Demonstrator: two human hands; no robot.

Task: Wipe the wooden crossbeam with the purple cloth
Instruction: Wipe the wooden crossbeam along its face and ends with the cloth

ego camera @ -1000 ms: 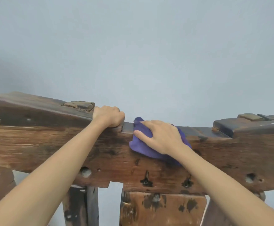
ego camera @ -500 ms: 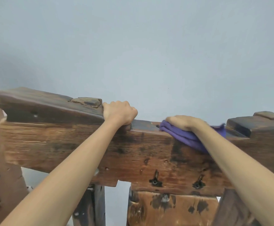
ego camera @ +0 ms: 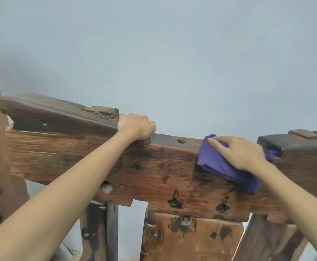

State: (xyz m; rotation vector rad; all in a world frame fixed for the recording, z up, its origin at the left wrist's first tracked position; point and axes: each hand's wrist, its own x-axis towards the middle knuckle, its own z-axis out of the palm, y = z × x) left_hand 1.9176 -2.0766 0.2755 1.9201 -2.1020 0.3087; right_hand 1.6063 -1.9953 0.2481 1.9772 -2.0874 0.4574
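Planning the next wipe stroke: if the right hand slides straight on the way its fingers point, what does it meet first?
Likely the left hand gripping the crossbeam; the right hand on the purple cloth points left along bare wood.

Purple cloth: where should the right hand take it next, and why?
Probably slide the purple cloth leftward along the crossbeam toward the left hand: the right hand presses it flat near the raised block, with bare wood between the hands.
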